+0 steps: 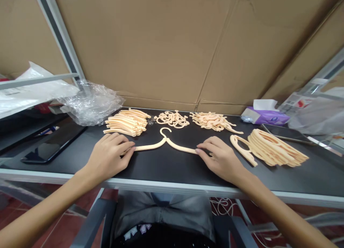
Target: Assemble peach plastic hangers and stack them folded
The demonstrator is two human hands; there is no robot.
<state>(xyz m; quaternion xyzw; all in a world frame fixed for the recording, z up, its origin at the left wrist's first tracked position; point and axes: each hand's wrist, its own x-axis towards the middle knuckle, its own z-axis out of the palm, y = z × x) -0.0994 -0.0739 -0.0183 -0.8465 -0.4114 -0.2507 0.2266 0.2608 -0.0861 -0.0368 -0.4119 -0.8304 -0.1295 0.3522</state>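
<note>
A peach-coloured plastic hanger [165,142] lies flat on the black table [161,169], hook pointing away from me. My left hand [110,156] rests on its left arm end, fingers pressing it down. My right hand [219,158] covers its right arm end the same way. Behind it lie a stack of hanger arms [127,122], a pile of hooks [172,119] and a pile of small curved pieces [212,120]. A stack of finished hangers [271,147] lies to the right of my right hand.
A dark tablet [53,144] lies at the left, crumpled clear plastic [91,103] behind it. A purple tissue pack [264,115] and a phone [285,133] sit at the back right. A cardboard wall [174,43] closes the back. The table's metal front edge [172,187] runs below my hands.
</note>
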